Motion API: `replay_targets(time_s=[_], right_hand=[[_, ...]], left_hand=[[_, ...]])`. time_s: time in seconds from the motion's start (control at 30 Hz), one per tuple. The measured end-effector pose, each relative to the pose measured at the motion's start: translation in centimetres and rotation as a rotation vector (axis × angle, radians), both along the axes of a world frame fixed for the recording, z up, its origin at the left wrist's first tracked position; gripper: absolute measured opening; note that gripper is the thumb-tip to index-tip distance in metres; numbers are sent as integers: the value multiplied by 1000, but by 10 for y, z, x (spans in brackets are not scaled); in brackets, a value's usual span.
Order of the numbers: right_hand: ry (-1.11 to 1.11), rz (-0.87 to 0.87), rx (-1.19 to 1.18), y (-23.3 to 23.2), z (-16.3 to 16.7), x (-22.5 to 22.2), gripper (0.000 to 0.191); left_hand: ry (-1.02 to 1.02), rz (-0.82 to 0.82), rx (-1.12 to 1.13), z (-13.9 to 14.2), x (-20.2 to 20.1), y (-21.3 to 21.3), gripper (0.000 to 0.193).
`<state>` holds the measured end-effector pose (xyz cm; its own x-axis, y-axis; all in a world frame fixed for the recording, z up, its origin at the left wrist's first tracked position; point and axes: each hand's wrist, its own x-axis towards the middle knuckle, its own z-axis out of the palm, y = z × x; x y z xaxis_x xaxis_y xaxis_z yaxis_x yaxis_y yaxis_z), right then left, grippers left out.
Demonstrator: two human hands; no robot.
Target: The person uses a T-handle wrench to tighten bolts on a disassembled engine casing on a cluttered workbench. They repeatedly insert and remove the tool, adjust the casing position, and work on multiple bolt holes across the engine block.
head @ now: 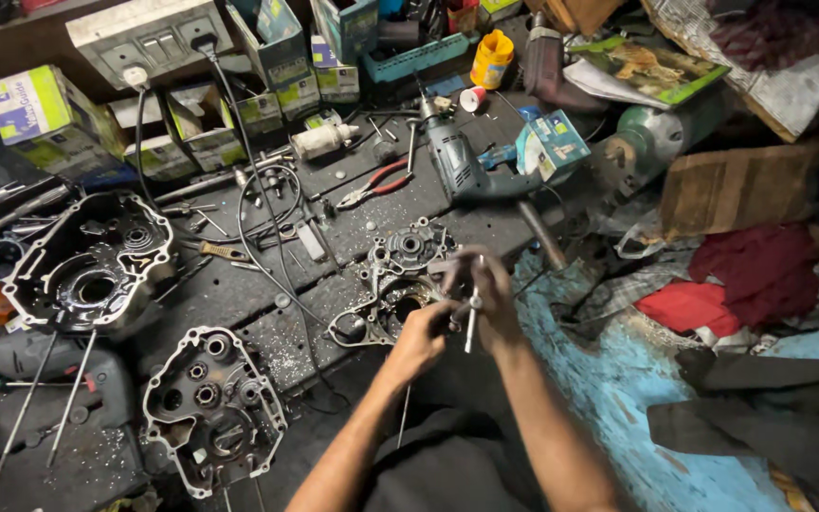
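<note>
My two hands meet at the middle of the head view over a grimy workbench. My right hand (482,284) grips a slim metal shaft tool (472,318) that points downward. My left hand (421,334) is closed around its lower part from the left. Just behind the hands lies a dark engine crankcase half (392,270) with round bearing holes. Whether the tool touches the casing is hidden by my fingers.
A second black crankcase half (87,261) lies at the left, and a grey casing cover (212,408) in front of it. An electric drill (457,163), red-handled pliers (376,185), small cardboard boxes (45,109), a black cable (258,237) and red rags (732,284) crowd the bench.
</note>
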<state>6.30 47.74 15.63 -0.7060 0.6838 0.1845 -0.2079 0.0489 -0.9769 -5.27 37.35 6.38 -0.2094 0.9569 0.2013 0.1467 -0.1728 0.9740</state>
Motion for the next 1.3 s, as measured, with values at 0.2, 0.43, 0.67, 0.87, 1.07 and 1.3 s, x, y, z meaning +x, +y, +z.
replay_targets(time_s=[0.2, 0.43, 0.67, 0.87, 1.07, 1.3], right_hand=[[69, -502, 358, -89, -18, 0, 69], [-32, -532, 491, -81, -22, -2, 75], [-74, -559, 565, -77, -19, -7, 77], [6, -648, 379, -76, -28, -19, 80], [263, -428, -21, -59, -11, -10, 56], [183, -149, -88, -48, 7, 5, 43]], left_hand=[[-100, 64, 27, 11, 13, 1, 39], [-129, 51, -59, 14, 18, -4, 39], [-196, 253, 113, 12, 23, -14, 55], [-275, 332, 103, 17, 21, -19, 45], [-175, 277, 48, 14, 17, -25, 52], [-177, 36, 2, -10, 15, -21, 59]])
